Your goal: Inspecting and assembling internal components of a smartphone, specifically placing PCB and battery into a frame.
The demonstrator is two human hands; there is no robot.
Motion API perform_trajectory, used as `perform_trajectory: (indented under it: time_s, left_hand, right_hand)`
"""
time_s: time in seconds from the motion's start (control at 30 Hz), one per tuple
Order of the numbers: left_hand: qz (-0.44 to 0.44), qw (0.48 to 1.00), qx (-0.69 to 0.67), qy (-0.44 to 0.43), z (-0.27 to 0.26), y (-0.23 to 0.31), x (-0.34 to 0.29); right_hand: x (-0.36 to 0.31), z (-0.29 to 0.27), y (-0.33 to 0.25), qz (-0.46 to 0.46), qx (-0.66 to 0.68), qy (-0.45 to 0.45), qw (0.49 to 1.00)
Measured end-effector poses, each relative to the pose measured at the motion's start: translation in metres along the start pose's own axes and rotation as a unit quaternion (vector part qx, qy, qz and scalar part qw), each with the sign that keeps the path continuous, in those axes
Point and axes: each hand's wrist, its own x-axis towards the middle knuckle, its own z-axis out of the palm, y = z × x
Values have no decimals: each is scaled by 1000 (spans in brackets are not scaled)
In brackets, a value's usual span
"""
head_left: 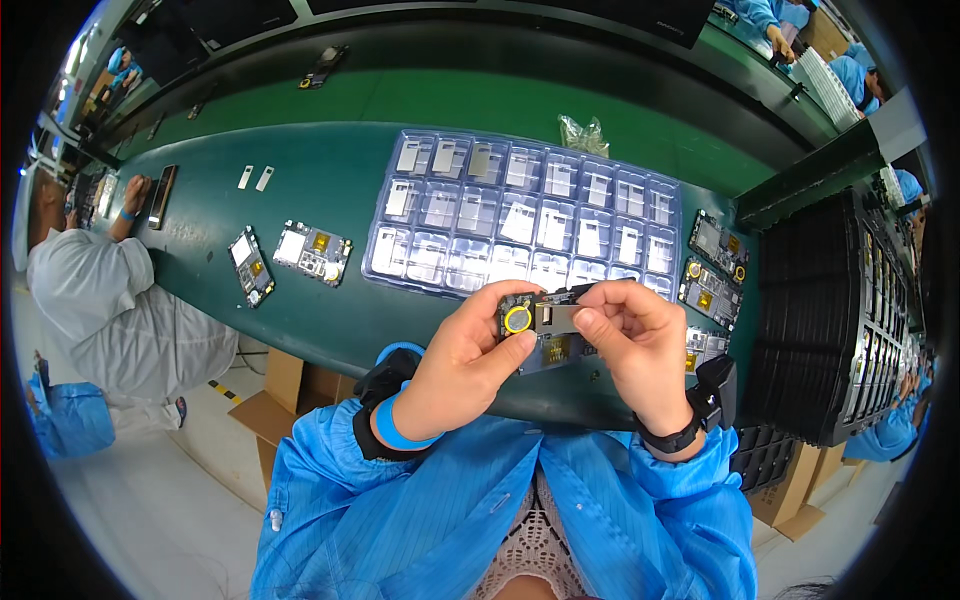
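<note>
Close in front of me, my left hand grips a small circuit board by its left end, thumb next to a round part ringed in yellow. A thin silvery metal plate lies over the board's middle. At its right end, the thumb and fingers of my right hand pinch the plate; whether they also touch the board cannot be seen. Just beyond both hands lies a clear plastic tray, its compartments holding several similar metal plates.
Circuit boards lie left and right of the tray, near two small metal pieces. A clear plastic bag rests behind it. Stacked black trays stand at right. Another person sits at left. An open cardboard box is below the table.
</note>
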Motion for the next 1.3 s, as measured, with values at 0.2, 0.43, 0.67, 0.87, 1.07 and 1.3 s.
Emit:
perform_trajectory:
  time_s: [0.2, 0.43, 0.67, 0.87, 1.07, 1.3]
  left_hand:
    - [-7, 1000, 1, 2, 2, 1, 0]
    - [-10, 1000, 8, 4, 2, 0, 0]
    - [-12, 1000, 18, 19, 4, -2, 2]
    - [-12, 1000, 11, 13, 5, -3, 2]
    - [-11, 1000, 5, 15, 7, -2, 2]
    - [-17, 1000, 8, 4, 6, -3, 2]
  right_hand:
    - [-1, 2, 1, -11, -8, 16, 1000]
    - [0, -1, 1, 9, 17, -4, 1000]
    - [0, -1, 2, 11, 27, -1, 1000]
    - [-2, -2, 1, 14, 14, 2, 1000]
    - [-2, -2, 1, 11, 15, 9, 1000]
    - [-2, -3, -1, 27, 48, -1, 999]
